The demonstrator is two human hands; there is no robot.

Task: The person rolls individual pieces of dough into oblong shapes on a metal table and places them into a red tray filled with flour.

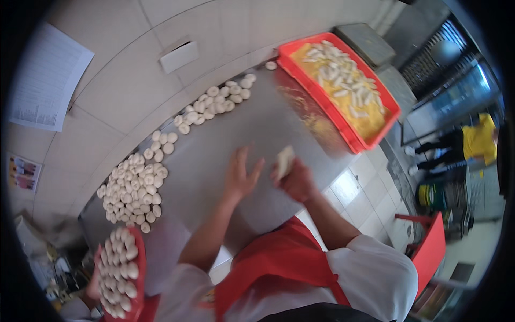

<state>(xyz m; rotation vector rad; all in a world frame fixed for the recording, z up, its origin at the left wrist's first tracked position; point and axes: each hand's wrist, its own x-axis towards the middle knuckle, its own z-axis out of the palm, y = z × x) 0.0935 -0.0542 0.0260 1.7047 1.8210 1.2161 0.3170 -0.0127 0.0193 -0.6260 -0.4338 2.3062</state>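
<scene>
The right hand [299, 182] pinches a pale dough piece [285, 162] over the metal desk [201, 155], toward its right end. The left hand [241, 180], blurred, is just beside it, thumb and fingers spread, holding nothing. At the desk's right end a long red tray [324, 104] contains a bed of yellow crumbs [375, 126] with many pale, elongated pieces [340, 75] scattered on top; more loose crumbs [320, 126] lie on the desk along its side. Along the wall-side edge sit dough balls: a crowded pile [134, 188] toward the left corner, a smaller cluster [214, 101] farther along, and a single ball [271, 65] near the far right corner. By the left end, a second red tray [141, 257] carries closely packed pale balls [118, 268].
</scene>
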